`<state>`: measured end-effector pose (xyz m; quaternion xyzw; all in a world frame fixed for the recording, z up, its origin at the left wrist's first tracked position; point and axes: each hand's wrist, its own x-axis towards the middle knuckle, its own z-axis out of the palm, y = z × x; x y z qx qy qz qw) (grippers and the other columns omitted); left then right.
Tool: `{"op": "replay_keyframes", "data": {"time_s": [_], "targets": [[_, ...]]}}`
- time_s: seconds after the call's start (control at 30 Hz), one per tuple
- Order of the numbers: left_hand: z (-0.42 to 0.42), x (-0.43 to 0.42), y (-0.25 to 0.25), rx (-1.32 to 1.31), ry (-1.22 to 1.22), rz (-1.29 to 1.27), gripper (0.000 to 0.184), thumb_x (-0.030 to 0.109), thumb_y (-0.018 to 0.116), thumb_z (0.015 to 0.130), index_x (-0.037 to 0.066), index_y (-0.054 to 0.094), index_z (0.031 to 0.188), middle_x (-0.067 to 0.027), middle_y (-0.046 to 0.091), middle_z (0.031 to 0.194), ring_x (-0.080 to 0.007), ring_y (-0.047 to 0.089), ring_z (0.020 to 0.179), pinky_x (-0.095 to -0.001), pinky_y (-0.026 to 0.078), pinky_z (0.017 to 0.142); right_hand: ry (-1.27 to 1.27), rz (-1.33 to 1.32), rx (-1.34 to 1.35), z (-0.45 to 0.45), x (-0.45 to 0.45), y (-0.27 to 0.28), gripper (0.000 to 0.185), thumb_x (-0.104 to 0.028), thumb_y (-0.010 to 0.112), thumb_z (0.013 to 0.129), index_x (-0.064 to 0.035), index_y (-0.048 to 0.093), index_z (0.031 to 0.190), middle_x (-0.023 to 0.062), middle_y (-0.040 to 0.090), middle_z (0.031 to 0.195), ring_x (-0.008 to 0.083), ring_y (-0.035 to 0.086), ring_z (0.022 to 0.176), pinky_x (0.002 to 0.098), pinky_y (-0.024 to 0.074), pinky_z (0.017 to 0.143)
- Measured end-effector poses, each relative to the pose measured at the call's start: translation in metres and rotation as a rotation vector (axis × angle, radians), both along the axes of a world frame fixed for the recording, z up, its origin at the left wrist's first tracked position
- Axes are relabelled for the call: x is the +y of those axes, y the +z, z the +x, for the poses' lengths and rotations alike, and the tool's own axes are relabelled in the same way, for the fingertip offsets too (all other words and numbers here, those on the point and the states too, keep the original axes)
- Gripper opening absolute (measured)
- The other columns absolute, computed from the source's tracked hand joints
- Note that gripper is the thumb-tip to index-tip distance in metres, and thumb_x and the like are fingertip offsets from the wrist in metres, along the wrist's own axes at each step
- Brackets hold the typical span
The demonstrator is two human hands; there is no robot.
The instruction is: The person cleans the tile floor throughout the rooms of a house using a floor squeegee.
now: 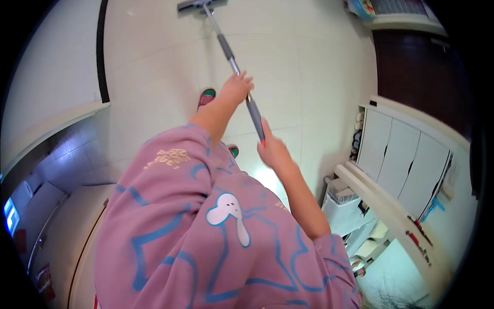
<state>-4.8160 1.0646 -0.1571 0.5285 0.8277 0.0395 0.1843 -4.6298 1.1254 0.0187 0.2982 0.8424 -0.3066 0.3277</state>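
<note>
A long-handled floor mop [225, 47] slants across the view, its wide flat head on the pale floor at the top. Partway along the silver shaft, my left hand [236, 88] is closed around it, palm side hidden. My right hand [274, 150] grips the lower end of the grey handle, close to my body, with the thumb lying along it. A bit of red shows beside that thumb.
Light tiles [278, 62] cover the floor. My feet, in dark red and green shoes [207, 97], stand below the mop. White cabinets [393, 154] and a dark doorway [419, 72] are on the right; a counter [85, 216] is at lower left.
</note>
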Motion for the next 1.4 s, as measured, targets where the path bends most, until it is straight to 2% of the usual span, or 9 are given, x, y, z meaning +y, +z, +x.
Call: {"op": "replay_keyframes", "data": {"time_s": [0.13, 0.33, 0.53, 0.6, 0.7, 0.83, 1.1, 1.23, 1.4], "targets": [[0.144, -0.008, -0.007, -0.544, -0.314, 0.057, 0.035, 0.004, 0.053, 0.083, 0.025, 0.063, 0.11, 0.0018, 0.062, 0.112, -0.0215, 0.051, 0.115, -0.0587, 0.025, 0.106, -0.053, -0.123, -0.183, 0.173, -0.015, 0.066, 0.076, -0.019, 0.053, 0.087, -0.0254, 0.01, 0.149, 0.0245, 0.063, 0.079, 0.0426, 0.062, 0.074, 0.0511, 0.0483, 0.068], [0.369, -0.012, 0.074, -0.891, -1.116, -0.3, 0.086, 0.032, 0.08, 0.065, 0.037, 0.036, 0.14, -0.0017, 0.036, 0.147, -0.0297, 0.023, 0.14, -0.0668, 0.016, 0.105, -0.144, -0.071, -0.465, 0.372, -0.071, 0.205, 0.076, -0.023, 0.058, 0.086, -0.0336, 0.015, 0.148, 0.0162, 0.065, 0.075, 0.0378, 0.063, 0.071, 0.0491, 0.049, 0.066], [0.532, -0.033, 0.165, -1.201, -1.512, -0.057, 0.073, 0.037, 0.076, 0.072, 0.027, 0.041, 0.136, -0.0078, 0.052, 0.131, -0.0327, 0.037, 0.13, -0.0639, 0.031, 0.099, -0.268, 0.06, -0.772, 0.443, -0.115, 0.346, 0.066, -0.025, 0.064, 0.081, -0.0305, 0.039, 0.141, 0.0174, 0.065, 0.075, 0.0364, 0.064, 0.069, 0.0421, 0.0499, 0.065], [0.56, -0.041, 0.161, -1.33, -1.454, -0.175, 0.048, 0.03, 0.072, 0.075, 0.017, 0.055, 0.118, -0.0109, 0.063, 0.102, -0.0309, 0.058, 0.103, -0.0499, 0.045, 0.085, -0.513, 0.087, -0.703, 0.464, -0.13, 0.362, 0.055, -0.037, 0.066, 0.082, -0.0118, 0.054, 0.129, 0.0165, 0.065, 0.081, 0.0339, 0.063, 0.076, 0.0453, 0.0479, 0.071], [0.529, -0.036, 0.151, -1.25, -1.422, -0.186, 0.031, 0.022, 0.067, 0.075, 0.013, 0.059, 0.103, -0.0116, 0.064, 0.093, -0.0304, 0.06, 0.093, -0.048, 0.046, 0.078, -0.519, 0.129, -0.458, 0.472, -0.141, 0.332, 0.061, -0.025, 0.064, 0.081, -0.0288, 0.044, 0.139, 0.0177, 0.066, 0.078, 0.035, 0.063, 0.067, 0.0375, 0.0502, 0.067], [0.423, -0.031, 0.127, -1.086, -1.158, -0.042, 0.015, 0.016, 0.062, 0.074, 0.011, 0.064, 0.088, -0.0122, 0.065, 0.083, -0.0321, 0.063, 0.084, -0.0469, 0.048, 0.073, -0.379, 0.094, -0.392, 0.418, -0.112, 0.275, 0.066, -0.026, 0.065, 0.083, -0.028, 0.037, 0.142, 0.0173, 0.064, 0.075, 0.035, 0.064, 0.068, 0.0422, 0.0497, 0.065], [0.076, -0.049, 0.019, -0.478, -0.254, 0.51, 0.005, 0.012, 0.062, 0.07, 0.016, 0.061, 0.066, -0.0052, 0.062, 0.071, -0.027, 0.061, 0.081, -0.042, 0.046, 0.075, -0.207, 0.033, -0.114, 0.092, -0.07, 0.133, 0.07, -0.023, 0.061, 0.086, -0.0285, 0.027, 0.146, 0.0245, 0.063, 0.079, 0.0428, 0.063, 0.077, 0.0447, 0.0496, 0.068], [-0.101, -0.093, -0.002, -0.189, 0.209, 0.53, 0.008, 0.004, 0.06, 0.07, 0.011, 0.058, 0.072, -0.0091, 0.058, 0.08, -0.0298, 0.058, 0.083, -0.0425, 0.047, 0.073, -0.114, -0.072, 0.013, -0.094, -0.094, 0.066, 0.071, -0.021, 0.056, 0.087, -0.0234, 0.02, 0.148, 0.0248, 0.063, 0.085, 0.0419, 0.063, 0.081, 0.0454, 0.0487, 0.073], [-0.226, -0.165, 0.019, 0.048, 0.366, 0.389, 0.03, -0.002, 0.056, 0.075, 0.014, 0.057, 0.1, -0.0059, 0.058, 0.117, -0.0291, 0.055, 0.106, -0.0417, 0.045, 0.086, -0.122, -0.186, 0.09, -0.285, -0.148, -0.003, 0.073, -0.01, 0.05, 0.08, -0.0148, 0.023, 0.147, 0.0272, 0.063, 0.093, 0.0389, 0.064, 0.085, 0.0464, 0.0498, 0.074]]}}
